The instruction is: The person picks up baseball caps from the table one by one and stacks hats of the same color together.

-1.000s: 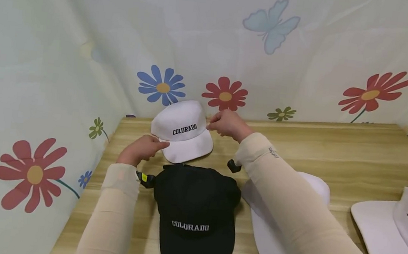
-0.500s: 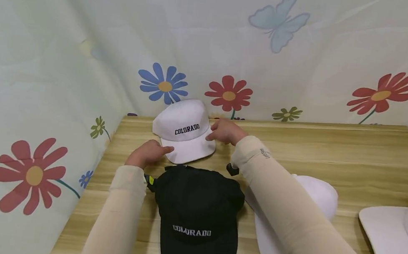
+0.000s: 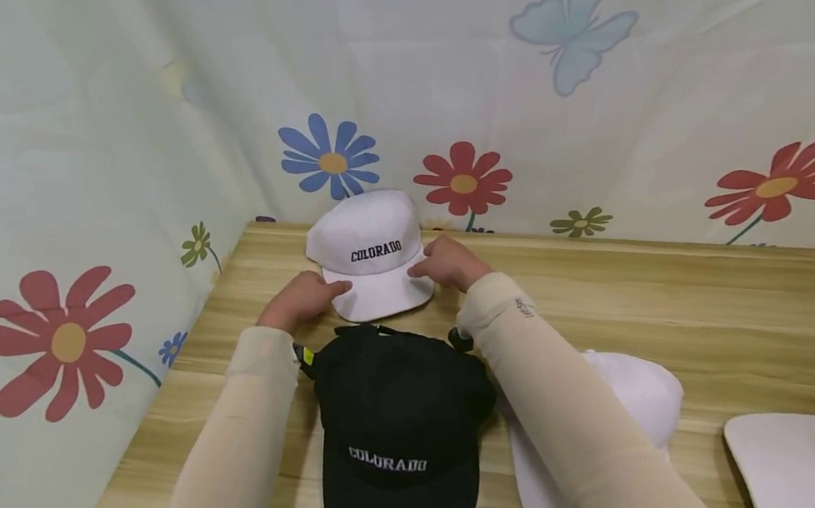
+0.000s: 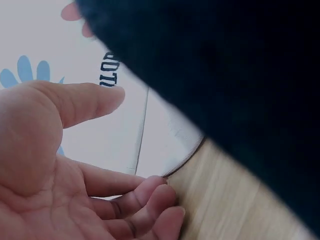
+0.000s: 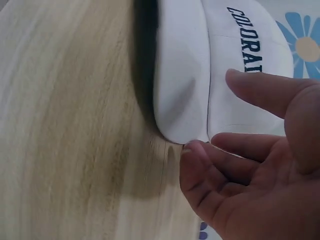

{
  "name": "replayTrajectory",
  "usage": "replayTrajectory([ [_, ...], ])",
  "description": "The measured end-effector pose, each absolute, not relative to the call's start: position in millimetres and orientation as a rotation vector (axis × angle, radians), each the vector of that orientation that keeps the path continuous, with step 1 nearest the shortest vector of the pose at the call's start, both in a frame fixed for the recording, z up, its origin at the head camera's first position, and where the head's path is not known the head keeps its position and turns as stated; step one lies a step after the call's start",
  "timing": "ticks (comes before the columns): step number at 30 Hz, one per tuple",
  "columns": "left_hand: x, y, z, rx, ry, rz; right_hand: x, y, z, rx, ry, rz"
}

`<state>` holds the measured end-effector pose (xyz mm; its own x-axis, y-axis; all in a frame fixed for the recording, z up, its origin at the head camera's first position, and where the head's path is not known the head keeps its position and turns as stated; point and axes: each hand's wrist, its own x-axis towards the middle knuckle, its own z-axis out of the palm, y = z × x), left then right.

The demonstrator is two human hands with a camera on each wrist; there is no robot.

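A white cap [image 3: 349, 235] lettered COLORADO sits upright at the table's back left, brim forward. At the brim's left side is my left hand [image 3: 300, 299], thumb stretched over the cap in the left wrist view and loosely bent fingertips [image 4: 162, 195] right at the brim's edge. My right hand [image 3: 452, 263] is at the opposite side; in the right wrist view its fingertips [image 5: 192, 150] meet the brim's corner, and the thumb extends over the lettering. Both hands have a visible gap between thumb and fingers. A black COLORADO cap [image 3: 399, 395] lies in front of them.
Another white cap [image 3: 644, 394] lies partly under my right sleeve [image 3: 570, 415]. One more white cap [image 3: 783, 473] is cut off at the right edge. A flower-printed curtain [image 3: 400, 52] stands behind and left of the wooden table [image 3: 660, 291].
My right hand has come down from beside the crown to the brim's right side. The left hand has shifted slightly right along the brim. The white cap stays in place on the table.
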<state>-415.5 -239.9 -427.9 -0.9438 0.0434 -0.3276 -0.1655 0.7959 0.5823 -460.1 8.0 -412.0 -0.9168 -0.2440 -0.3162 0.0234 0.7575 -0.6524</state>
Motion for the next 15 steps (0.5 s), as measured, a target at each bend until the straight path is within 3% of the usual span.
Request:
replayTrajectory([
  [8, -415, -241, -427, -0.149, 2.708, 0.958, -458, 12, -413, 0.093, 2.37, -1.366],
  [15, -408, -239, -410, -0.233, 2.787, 1.056, -457, 7, -402, 0.102, 2.343, -1.424],
])
